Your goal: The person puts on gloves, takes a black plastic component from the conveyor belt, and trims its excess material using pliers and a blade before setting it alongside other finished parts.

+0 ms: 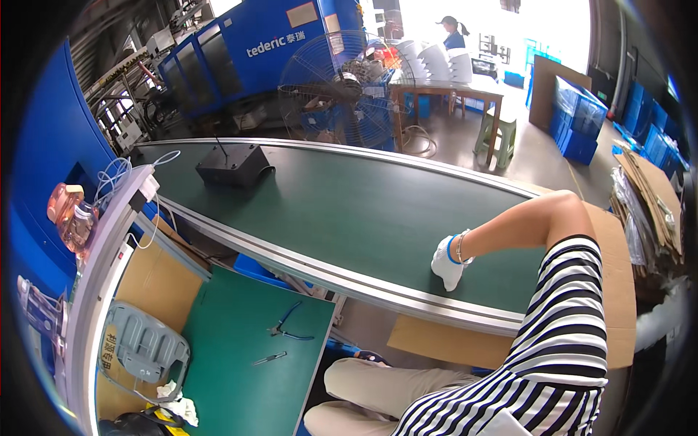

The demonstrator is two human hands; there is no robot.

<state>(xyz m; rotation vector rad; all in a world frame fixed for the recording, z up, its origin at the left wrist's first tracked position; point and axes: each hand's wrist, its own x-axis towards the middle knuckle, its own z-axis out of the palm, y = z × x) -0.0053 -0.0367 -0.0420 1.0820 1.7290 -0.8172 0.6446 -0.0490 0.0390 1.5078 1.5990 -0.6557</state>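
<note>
My right hand point(448, 266), in a white glove with a blue cuff, rests on the dark green conveyor belt point(342, 200) near its closer rail. Its fingers look curled in, and nothing shows in them. The forearm is bare, with a bracelet at the wrist, and the elbow is bent. My left hand is out of the picture. Farther along the belt, at the left, sits a dark box-like part point(231, 167) with a thin rod standing up from it. On the green work table point(240, 320) lie blue-handled pliers point(291, 325) and a small slim tool point(270, 358).
A grey plastic frame-like piece point(149, 345) stands left of the table, by a crumpled white cloth point(182, 405). Beyond the belt are a large fan point(349, 87), a wooden table point(451, 89) with white stacked parts, a green stool point(496, 138) and a person point(454, 35). Cardboard point(651, 196) leans at right.
</note>
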